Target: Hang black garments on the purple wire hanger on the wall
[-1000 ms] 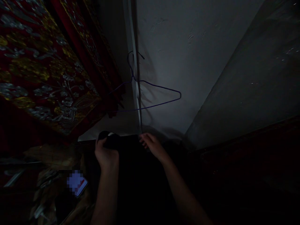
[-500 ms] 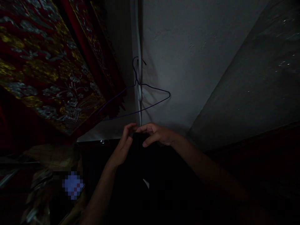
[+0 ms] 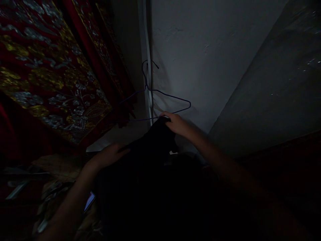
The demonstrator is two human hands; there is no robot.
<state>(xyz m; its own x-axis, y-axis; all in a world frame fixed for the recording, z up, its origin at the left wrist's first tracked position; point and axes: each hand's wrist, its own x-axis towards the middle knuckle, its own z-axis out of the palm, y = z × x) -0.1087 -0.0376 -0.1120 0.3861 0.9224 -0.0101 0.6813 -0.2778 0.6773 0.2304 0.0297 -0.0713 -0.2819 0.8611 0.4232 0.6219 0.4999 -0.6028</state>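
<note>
You are working in a very dim corner, facing a grey-white wall (image 3: 198, 63) with small chipped marks on its surface. A pale strip (image 3: 148, 47) runs down near the wall's left edge, bending slightly, and a purple wire hanger (image 3: 146, 87) hangs at it by its hook, bare along its sloping right arm. The wall's right side ends along a slanting edge, beyond which a darker grey surface (image 3: 265, 90) shows scattered shiny glints, strongest toward its upper right corner.

The black cloth (image 3: 152, 144) is below the hanger, its top corner up at the hanger's lower bar; you cannot tell here whether it overlaps the bar or only meets it. Your right hand (image 3: 177, 124) grips that corner between thumb and fingers. Your left hand (image 3: 109, 155) lies at the cloth's left edge, thumb along it; too dark and blurred to tell whether its fingers are closed on the fabric. Lower down, the cloth melts into black shadow.

At your upper left hangs a red cloth (image 3: 54, 78) thick with gold and silver embroidery, its lower corner pointing toward the wall's bottom edge. Beneath it, brownish fabric (image 3: 57, 167) is heaped, and a phone (image 3: 89, 201) with a lit screen shows beside your left forearm.
</note>
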